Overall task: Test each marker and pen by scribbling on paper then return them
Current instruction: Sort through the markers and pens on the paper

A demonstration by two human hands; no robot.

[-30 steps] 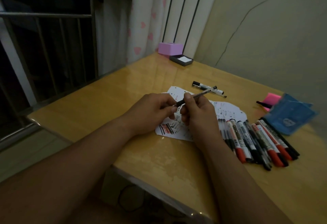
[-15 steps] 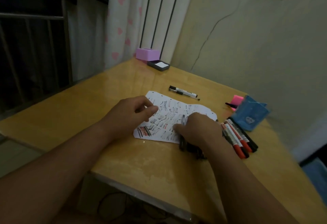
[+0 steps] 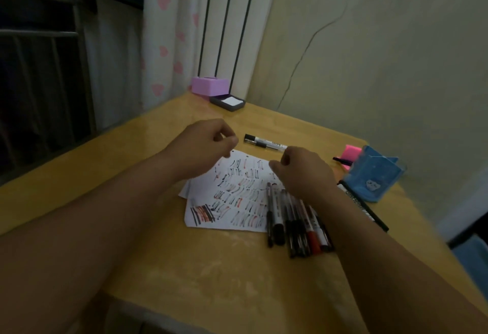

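Step, by my judgement: between pens, 1 put down, next not yet taken.
- Left hand (image 3: pixel 208 146) over upper edge of paper (image 3: pixel 232 196), fingers loosely curled, nothing in it.
- Right hand (image 3: pixel 303 172) at upper end of pen row (image 3: pixel 295 225), centre right; fingers curled, palm hidden, cannot tell if it grasps anything.
- Next move probably: take 1 of 2 pens (image 3: pixel 264 143) above paper, uncap, scribble.
- Blue holder (image 3: pixel 375 175) and pink notes (image 3: pixel 352 152) at right.
- Right forearm hides part of row.

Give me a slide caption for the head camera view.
Left hand and right hand hover over scribbled paper, markers lined along its right edge.
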